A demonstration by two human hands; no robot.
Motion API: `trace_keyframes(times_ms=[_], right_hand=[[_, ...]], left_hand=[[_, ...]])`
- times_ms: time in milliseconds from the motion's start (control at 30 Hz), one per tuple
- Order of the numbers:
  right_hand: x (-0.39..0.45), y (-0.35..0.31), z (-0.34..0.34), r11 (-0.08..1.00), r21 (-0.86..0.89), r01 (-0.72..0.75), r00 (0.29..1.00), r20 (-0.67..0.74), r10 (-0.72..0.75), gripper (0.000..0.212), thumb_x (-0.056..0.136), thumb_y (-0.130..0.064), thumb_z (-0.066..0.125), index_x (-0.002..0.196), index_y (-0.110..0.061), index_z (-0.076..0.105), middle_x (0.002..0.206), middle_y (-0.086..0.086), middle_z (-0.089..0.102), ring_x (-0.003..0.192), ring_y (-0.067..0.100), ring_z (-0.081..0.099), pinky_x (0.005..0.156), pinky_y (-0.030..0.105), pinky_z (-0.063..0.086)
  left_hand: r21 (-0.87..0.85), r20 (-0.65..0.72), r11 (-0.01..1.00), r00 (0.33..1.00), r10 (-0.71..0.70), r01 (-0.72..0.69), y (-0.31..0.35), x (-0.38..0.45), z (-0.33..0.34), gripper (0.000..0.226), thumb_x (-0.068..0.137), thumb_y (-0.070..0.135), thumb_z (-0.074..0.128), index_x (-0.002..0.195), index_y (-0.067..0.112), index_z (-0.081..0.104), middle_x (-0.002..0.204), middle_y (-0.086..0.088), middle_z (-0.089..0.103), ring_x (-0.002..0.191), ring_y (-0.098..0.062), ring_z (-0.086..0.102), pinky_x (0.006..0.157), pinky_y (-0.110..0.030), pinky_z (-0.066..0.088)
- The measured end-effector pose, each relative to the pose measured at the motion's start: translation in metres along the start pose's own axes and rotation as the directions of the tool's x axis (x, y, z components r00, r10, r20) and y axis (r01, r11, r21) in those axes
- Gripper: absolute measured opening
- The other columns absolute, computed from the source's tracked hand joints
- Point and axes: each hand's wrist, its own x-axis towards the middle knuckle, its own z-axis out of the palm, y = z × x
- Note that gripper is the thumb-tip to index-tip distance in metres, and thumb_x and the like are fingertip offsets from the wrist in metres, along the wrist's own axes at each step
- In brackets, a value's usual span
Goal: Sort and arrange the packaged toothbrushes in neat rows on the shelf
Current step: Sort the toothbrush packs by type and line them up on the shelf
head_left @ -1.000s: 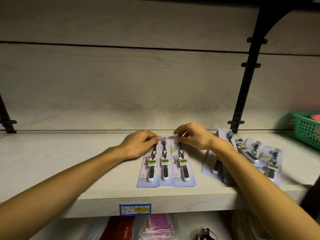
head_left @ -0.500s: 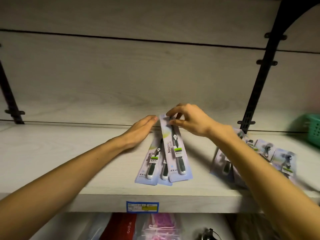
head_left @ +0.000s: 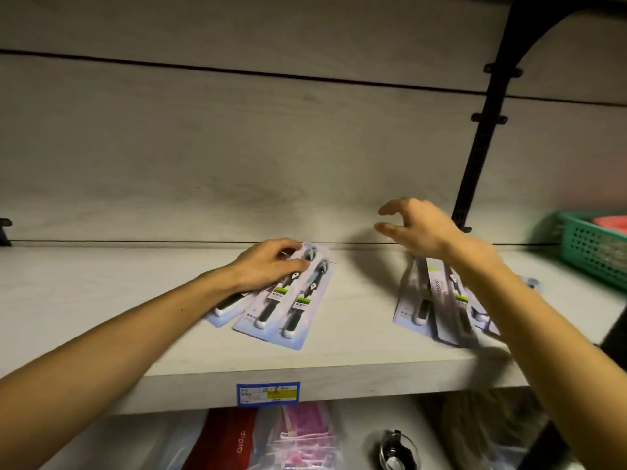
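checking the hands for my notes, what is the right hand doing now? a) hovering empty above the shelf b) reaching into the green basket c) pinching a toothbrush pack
a: the right hand hangs in the air with loosely curled fingers holding nothing, above the shelf.

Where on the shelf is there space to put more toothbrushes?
Bare shelf lies left of the left hand, and between its three packs and the pile under the right arm. It's crowded from that pile to the green basket.

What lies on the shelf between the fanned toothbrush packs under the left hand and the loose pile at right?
Only bare pale wood shelf separates the fanned toothbrush packs from the loose pile in the head view.
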Motion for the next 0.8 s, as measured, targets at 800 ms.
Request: trace_keyframes(times_ms=[800], right_hand=[[-0.026, 0.024, 0.015, 0.998, 0.061, 0.024, 0.996, -0.082, -0.019, 0.02, 0.095, -0.022, 0.061, 0.109, -0.015, 0.074, 0.109, 0.004, 0.075, 0.095, 0.03, 0.068, 0.08, 0.037, 0.051]], left_hand=[[-0.283, -0.254, 0.952, 0.949, -0.187, 0.112, 0.049, 0.013, 0.008, 0.042, 0.053, 0.045, 0.073, 0.092, 0.027, 0.075, 0.091, 0.003, 0.076, 0.096, -0.023, 0.071, 0.095, -0.046, 0.055]])
